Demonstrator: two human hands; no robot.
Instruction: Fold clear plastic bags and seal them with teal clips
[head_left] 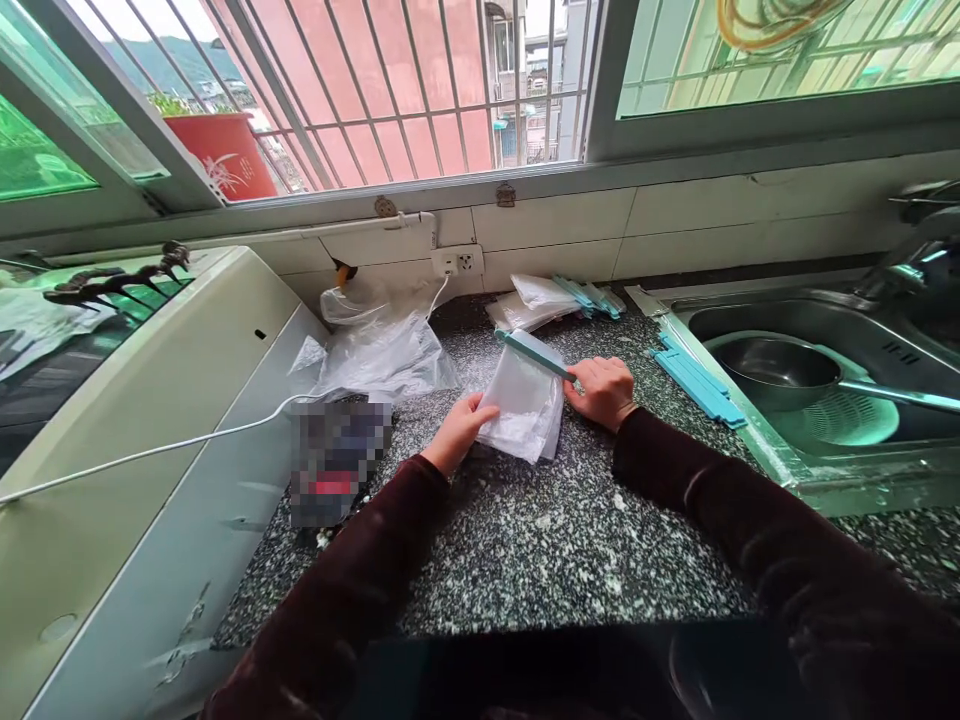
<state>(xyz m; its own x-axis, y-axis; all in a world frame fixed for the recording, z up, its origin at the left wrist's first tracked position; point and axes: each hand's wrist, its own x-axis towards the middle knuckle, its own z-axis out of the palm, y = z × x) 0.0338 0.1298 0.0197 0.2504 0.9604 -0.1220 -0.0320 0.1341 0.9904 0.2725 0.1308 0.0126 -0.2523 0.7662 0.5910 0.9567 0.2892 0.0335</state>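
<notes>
Left hand (459,430) pinches the plastic bag (521,408); right hand (604,390) grips the blue clip (534,354) endwise; uneven pressure could skew it.

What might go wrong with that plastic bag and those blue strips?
The blue strip across the top of the plastic bag might twist or slip, because the right hand holds it by one end. The thin bag could crumple where the left hand pinches its side. The loose blue strips lie at the sink's edge, so a bump might knock one in.
</notes>
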